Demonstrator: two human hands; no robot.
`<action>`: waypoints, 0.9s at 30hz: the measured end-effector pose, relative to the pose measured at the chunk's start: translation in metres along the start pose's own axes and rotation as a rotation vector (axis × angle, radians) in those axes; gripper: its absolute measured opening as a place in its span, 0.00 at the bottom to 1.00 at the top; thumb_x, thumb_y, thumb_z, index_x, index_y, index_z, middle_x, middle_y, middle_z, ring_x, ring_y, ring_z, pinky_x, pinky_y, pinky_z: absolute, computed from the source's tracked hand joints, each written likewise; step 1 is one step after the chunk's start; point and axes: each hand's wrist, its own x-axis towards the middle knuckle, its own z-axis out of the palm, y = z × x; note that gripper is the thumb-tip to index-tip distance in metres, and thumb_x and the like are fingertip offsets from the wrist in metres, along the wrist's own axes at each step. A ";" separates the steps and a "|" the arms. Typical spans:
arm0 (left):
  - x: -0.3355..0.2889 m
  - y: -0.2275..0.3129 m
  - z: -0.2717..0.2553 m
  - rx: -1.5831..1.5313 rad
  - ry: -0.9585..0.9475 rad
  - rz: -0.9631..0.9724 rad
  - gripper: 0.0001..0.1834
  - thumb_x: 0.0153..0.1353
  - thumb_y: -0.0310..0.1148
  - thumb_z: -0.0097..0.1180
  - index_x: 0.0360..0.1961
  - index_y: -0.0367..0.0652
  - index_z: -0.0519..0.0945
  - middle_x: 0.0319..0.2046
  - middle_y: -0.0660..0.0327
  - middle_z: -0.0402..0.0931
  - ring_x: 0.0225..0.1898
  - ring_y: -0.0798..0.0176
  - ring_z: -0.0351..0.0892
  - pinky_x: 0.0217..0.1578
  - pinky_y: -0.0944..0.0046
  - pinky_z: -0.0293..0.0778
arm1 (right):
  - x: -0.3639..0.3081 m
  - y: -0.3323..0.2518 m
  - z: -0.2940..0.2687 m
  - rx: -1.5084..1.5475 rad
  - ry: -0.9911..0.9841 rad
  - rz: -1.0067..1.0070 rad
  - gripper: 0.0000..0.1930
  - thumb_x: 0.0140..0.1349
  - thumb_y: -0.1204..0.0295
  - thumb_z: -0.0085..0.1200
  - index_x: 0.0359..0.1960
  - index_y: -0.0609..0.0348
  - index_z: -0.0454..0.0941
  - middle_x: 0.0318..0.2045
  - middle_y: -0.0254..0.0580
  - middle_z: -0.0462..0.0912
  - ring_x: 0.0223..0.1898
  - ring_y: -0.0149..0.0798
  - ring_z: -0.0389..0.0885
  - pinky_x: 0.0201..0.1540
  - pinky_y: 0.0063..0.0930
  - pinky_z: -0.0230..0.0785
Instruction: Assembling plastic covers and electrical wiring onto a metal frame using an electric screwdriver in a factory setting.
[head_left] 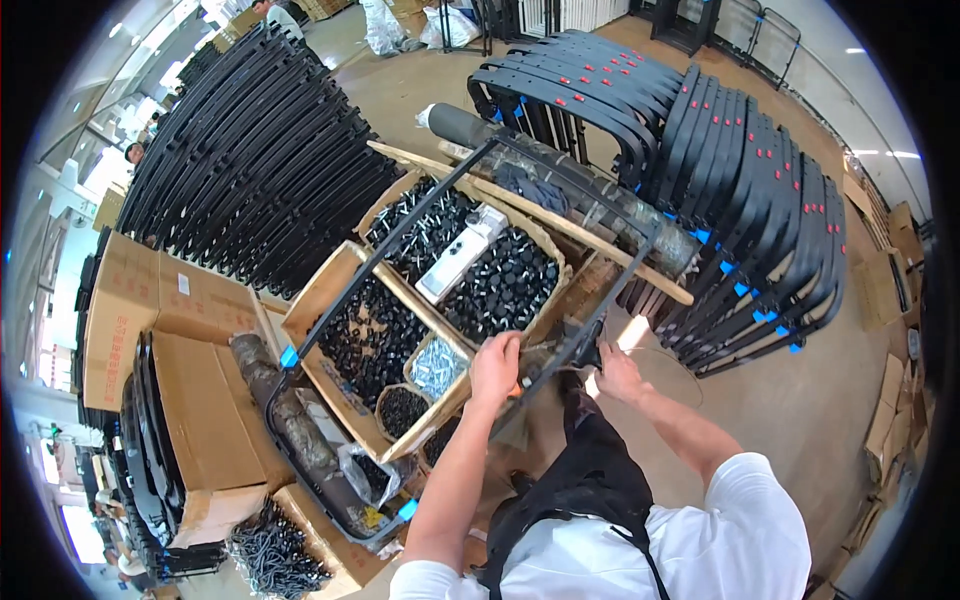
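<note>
A black metal tube frame (380, 255) with blue pieces at its corners lies tilted across the workbench. My left hand (494, 370) is closed beside the frame's near bar, fingertips pinched together; whatever they hold is too small to make out. To its right, my right hand (618, 374) is closed at a dark elongated object (591, 342) by the same bar, mostly hidden by the fingers and frame. Under the frame stand cardboard bins of black plastic caps (500, 285), black fittings (365, 335) and silver screws (437, 367). A white rectangular box (462, 253) rests on the bins.
Stacked black curved frames (250, 160) rise at the far left, and curved black tubes with red bits (740, 170) at the right. Cardboard boxes (200, 300) stand at the left. A wooden slat (600, 240) and wrapped roll (560, 160) lie behind the bins.
</note>
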 end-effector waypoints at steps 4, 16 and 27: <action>0.092 -0.015 0.045 0.285 -0.059 -0.167 0.18 0.74 0.46 0.55 0.57 0.54 0.86 0.46 0.49 0.88 0.50 0.41 0.86 0.53 0.43 0.80 | 0.106 0.029 0.006 -0.048 -0.072 -0.014 0.40 0.61 0.68 0.62 0.75 0.65 0.61 0.59 0.70 0.74 0.60 0.68 0.79 0.64 0.53 0.74; 0.134 -0.058 0.036 -0.088 -0.036 -0.342 0.24 0.65 0.33 0.68 0.62 0.42 0.82 0.42 0.57 0.83 0.41 0.61 0.82 0.47 0.60 0.80 | 0.109 0.014 -0.068 -0.289 -0.688 -0.366 0.21 0.62 0.64 0.58 0.54 0.62 0.81 0.45 0.59 0.87 0.46 0.62 0.87 0.49 0.56 0.80; 0.360 0.024 -0.027 -0.143 0.186 -0.075 0.21 0.76 0.38 0.57 0.65 0.41 0.79 0.54 0.48 0.85 0.56 0.53 0.85 0.60 0.58 0.76 | 0.267 -0.118 -0.030 -0.216 -0.054 -0.682 0.07 0.68 0.72 0.51 0.41 0.58 0.80 0.41 0.47 0.82 0.44 0.52 0.83 0.47 0.46 0.78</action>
